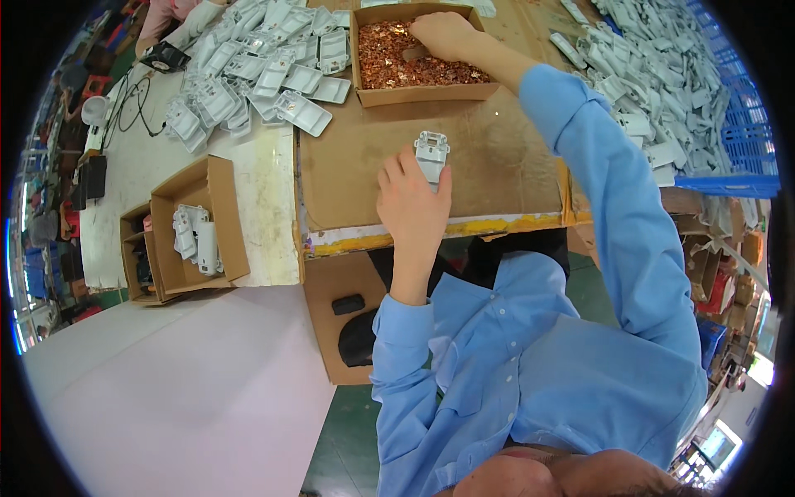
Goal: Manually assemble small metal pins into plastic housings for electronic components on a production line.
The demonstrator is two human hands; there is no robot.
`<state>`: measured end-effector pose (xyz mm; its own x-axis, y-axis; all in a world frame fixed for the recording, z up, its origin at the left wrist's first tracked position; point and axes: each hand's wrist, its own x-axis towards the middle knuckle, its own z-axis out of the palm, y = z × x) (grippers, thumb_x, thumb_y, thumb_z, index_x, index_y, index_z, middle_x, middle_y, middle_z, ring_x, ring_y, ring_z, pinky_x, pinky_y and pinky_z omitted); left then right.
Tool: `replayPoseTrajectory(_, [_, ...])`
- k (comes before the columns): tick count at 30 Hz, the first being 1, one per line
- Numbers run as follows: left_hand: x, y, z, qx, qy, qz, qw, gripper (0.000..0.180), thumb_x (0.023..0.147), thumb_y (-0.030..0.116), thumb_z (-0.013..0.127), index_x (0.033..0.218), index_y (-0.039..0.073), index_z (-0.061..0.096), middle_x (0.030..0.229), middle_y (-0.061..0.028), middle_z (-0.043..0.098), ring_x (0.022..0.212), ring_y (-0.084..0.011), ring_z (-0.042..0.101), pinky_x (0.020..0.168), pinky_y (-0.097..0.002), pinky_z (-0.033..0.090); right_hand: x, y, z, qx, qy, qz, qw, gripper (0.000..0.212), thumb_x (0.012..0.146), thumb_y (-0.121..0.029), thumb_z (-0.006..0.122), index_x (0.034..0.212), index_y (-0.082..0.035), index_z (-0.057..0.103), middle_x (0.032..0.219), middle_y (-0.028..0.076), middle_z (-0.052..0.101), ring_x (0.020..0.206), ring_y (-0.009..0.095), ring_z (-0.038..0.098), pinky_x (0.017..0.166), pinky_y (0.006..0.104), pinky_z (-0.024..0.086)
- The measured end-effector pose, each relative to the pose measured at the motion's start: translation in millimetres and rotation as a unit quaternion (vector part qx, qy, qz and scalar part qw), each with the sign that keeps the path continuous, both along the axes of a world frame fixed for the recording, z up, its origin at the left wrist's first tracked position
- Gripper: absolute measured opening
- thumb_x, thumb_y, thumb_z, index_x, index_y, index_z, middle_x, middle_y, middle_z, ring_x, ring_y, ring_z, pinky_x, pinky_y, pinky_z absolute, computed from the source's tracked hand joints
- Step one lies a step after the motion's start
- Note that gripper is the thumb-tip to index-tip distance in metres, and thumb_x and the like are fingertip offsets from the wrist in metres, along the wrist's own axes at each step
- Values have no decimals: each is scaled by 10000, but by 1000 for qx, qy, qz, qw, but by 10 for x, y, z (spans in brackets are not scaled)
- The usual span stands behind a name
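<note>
My left hand (411,199) is closed around a small white plastic housing (431,156), held above the brown cardboard table top with its far end sticking out past my fingers. Stretched out to the far side, my right hand (444,36) reaches into a shallow cardboard box (426,95). That box holds a layer of many small copper-coloured metal parts (383,56). The right fingers are curled down at the parts, and whatever is in them is too small or hidden to make out.
White plastic housings (265,74) lie heaped at the far left. More white pieces (654,91) fill a blue crate (749,124) on the right. A cardboard box (224,215) with a few white parts stands at the left. Another person's sleeve (195,25) shows at the far left.
</note>
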<state>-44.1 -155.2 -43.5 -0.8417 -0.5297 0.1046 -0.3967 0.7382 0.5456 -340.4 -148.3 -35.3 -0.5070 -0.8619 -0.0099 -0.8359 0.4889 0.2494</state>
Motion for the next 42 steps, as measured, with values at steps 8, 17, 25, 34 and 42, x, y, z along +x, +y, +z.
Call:
replayPoseTrajectory(8, [-49,-12,-11,22,-29,-3,999,560,808,357,701,1236,56,504,1099,-133,570,1001,-327,572,779,-448,513,-35,-2,48,-5,-13,-9,1000,127,832,-70,646,956,-47,660,1024,140,682,949,307,670,773,420,563])
replayPoseTrajectory(17, [-77,5,-36,86,-16,-19,996,499,833,273,683,1234,30,511,1126,-185,603,986,-383,606,800,-451,497,74,-37,185,24,4,11,1000,123,828,-83,657,948,-54,657,987,131,689,948,300,671,773,407,561])
replayPoseTrajectory(25, [-6,-70,-66,224,64,-13,972,351,892,178,599,1198,11,561,918,-190,654,812,-366,635,729,-418,508,132,-26,194,47,-8,7,999,156,796,-113,703,944,-68,683,963,120,702,927,288,683,745,413,559])
replayPoseTrajectory(34, [247,-43,-100,587,208,50,781,302,936,100,588,1200,-30,521,991,-91,641,777,-128,621,655,-269,523,260,-56,266,13,-82,-24,996,148,823,-152,665,921,-52,714,961,127,712,920,284,688,759,405,553])
replayPoseTrajectory(42, [432,102,-21,652,249,72,713,342,930,78,591,1232,-12,458,1034,-115,629,778,-181,639,690,-294,534,260,-37,219,-70,-162,-122,977,311,786,-273,728,1001,-51,700,1035,124,697,999,285,665,827,415,546])
